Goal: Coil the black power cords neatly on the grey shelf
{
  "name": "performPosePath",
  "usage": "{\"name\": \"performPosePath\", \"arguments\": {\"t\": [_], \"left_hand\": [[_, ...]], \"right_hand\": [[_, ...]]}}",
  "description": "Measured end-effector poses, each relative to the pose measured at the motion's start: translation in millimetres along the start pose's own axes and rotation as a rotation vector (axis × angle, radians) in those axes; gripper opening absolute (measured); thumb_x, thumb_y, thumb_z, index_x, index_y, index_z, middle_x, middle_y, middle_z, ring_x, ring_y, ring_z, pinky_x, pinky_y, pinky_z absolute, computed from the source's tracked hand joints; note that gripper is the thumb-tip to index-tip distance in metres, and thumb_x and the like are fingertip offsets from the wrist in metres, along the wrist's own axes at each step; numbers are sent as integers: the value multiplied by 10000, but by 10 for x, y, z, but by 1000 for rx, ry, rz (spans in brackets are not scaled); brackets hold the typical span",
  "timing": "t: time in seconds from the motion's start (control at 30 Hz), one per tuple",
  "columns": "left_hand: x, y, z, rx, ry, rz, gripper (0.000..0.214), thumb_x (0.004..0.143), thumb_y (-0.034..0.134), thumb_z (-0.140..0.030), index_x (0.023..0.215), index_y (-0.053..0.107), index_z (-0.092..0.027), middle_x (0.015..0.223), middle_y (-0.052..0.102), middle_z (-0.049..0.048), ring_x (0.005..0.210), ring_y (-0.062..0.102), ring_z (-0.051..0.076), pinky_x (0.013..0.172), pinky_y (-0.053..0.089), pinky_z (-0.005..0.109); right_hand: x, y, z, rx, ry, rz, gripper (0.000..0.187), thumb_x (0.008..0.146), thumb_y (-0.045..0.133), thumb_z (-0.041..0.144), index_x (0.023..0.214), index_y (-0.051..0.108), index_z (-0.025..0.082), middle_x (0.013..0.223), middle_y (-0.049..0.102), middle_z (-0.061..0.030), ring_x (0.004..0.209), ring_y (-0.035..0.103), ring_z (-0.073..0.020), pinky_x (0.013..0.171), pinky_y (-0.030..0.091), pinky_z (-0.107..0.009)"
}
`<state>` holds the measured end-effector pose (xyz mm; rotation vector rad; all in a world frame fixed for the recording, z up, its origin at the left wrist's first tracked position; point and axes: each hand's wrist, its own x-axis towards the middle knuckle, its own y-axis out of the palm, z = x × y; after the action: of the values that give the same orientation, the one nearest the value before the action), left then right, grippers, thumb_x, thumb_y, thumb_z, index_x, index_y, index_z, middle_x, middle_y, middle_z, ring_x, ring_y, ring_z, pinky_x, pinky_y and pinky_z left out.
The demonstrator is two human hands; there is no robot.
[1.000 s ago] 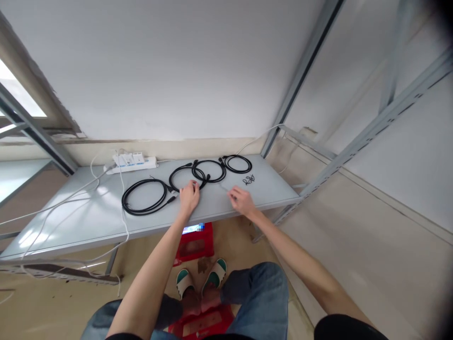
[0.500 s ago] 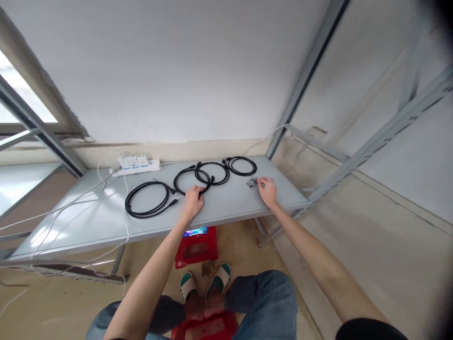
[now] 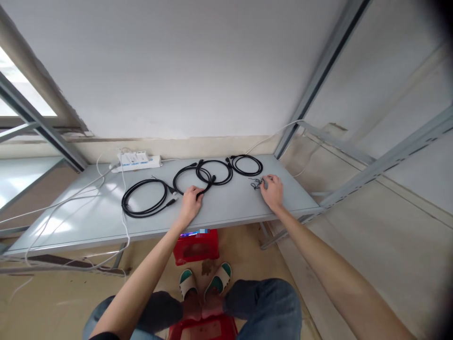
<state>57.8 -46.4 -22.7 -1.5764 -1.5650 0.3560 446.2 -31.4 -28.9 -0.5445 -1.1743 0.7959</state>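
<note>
My left hand (image 3: 191,205) is closed on the near side of a coiled black cable (image 3: 174,184) lying on the grey shelf (image 3: 226,208). That coil overlaps another coiled cable (image 3: 230,177) on its right. At the right, my right hand (image 3: 273,191) has its fingertips pinched at a small pile of thin black ties (image 3: 255,183). Whether a tie is between those fingers is hidden. A separate coiled cable (image 3: 124,193) with its connectors to the right lies left of my left hand. Behind the ties lies one more cable coil (image 3: 261,165).
A white power strip (image 3: 152,164) with adapters stands at the back left. White cords (image 3: 124,212) run over the shelf's left part and hang past its front edge. Metal uprights (image 3: 311,94) frame the shelf. Under it stands a red stool (image 3: 198,250) with a lit screen on it.
The view has shifted slightly. My right hand remains at the ties, turned a little with its fingers more curled. My left hand stays on the same cable coil.
</note>
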Motion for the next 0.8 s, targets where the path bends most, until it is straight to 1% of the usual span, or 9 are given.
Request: {"name": "performPosePath", "arguments": {"t": [0.1, 0.23, 0.43, 0.53, 0.63, 0.8], "left_hand": [[4, -26, -17, 23, 0, 21, 337, 979, 554, -176, 1215, 794, -200, 1153, 730, 119, 1125, 668, 289, 1076, 540, 441], [1, -28, -32, 41, 2, 17, 340, 985, 544, -175, 1218, 790, -185, 1162, 725, 129, 1130, 661, 295, 1083, 531, 448], [-19, -13, -47, 38, -4, -7, 332, 986, 539, -165, 1205, 788, -176, 1165, 717, 134, 1141, 649, 299, 1101, 519, 457], [-33, -8, -33, -3, -10, -29, 356, 950, 528, -102, 1181, 791, -169, 1153, 715, 130, 1140, 647, 286, 1099, 522, 440], [-41, -7, -19, -55, -23, -42, 426, 883, 503, -19, 1162, 790, -165, 1149, 714, 117, 1134, 651, 266, 1094, 528, 417], [-44, -17, -28, -63, -61, -79, 490, 828, 476, 25, 1161, 780, -167, 1171, 680, 125, 1164, 631, 273, 1105, 522, 431]], "right_hand": [[2, -6, 22, -16, 31, 0, 411, 985, 492, 281, 1296, 724, 145, 1325, 616, -214, 1217, 545, -372, 994, 455, -504], [2, -12, 41, -39, 22, 21, 415, 993, 474, 273, 1328, 674, 132, 1293, 604, -218, 1186, 545, -365, 988, 444, -485], [0, -36, 73, -75, 7, 55, 363, 994, 469, 249, 1293, 638, 131, 1266, 610, -210, 1152, 553, -360, 969, 442, -470], [0, -34, 81, -84, 5, 59, 348, 994, 464, 249, 1277, 627, 129, 1263, 612, -216, 1154, 546, -366, 964, 438, -474], [2, -23, 81, -92, 1, 67, 340, 993, 461, 252, 1267, 622, 132, 1262, 612, -217, 1161, 541, -367, 960, 436, -472], [2, -6, 72, -100, 4, 77, 325, 990, 463, 251, 1250, 620, 135, 1241, 601, -218, 1149, 536, -363, 949, 438, -470]]}}
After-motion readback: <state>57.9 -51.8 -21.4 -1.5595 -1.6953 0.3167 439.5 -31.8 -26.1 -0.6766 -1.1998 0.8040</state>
